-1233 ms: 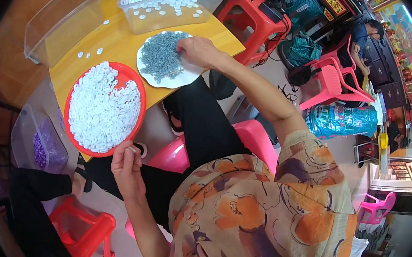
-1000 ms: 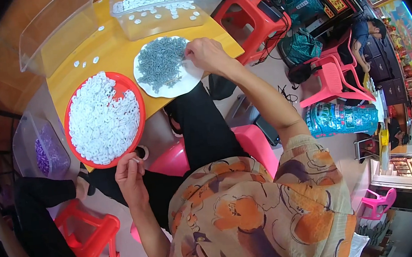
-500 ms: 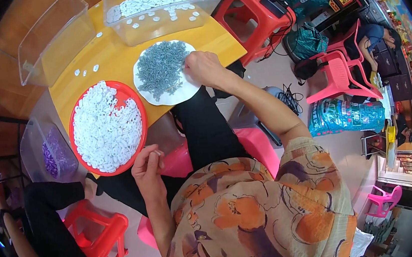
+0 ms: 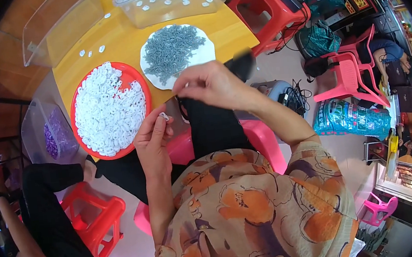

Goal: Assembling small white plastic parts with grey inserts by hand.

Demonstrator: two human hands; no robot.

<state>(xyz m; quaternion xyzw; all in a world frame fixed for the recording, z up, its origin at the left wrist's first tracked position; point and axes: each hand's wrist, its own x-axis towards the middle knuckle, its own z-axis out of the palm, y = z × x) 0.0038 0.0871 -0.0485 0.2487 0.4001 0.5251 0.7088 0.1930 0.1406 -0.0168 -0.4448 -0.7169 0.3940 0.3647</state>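
My left hand (image 4: 153, 141) is closed, pinching a small white plastic piece (image 4: 164, 116) between thumb and fingertips. Just above it, my right hand (image 4: 209, 85) pinches a thin, dark, stick-like piece (image 4: 170, 99), its tip pointing toward the left hand; its exact kind is too small to tell. A red round tray (image 4: 145, 84) heaped with white plastic pieces (image 4: 109, 113) with holes sits at the table's near edge. Right of it is a white plate (image 4: 203, 53) carrying a pile of small grey-blue slender pieces (image 4: 170, 49), perhaps screws or springs.
On the yellow table (image 4: 80, 74) stand a clear bin (image 4: 174, 14) of white pieces and another clear bin (image 4: 60, 31). A purple-filled tub (image 4: 50, 130), red stools (image 4: 97, 220) and a seated person's leg (image 4: 58, 229) are at left. Pink chairs (image 4: 346, 76) and a teal sack (image 4: 350, 118) stand right.
My right hand has come from the plate's right side toward my left hand, now with a thin piece showing. The left hand has turned and risen slightly, showing its white piece. The view has shifted.
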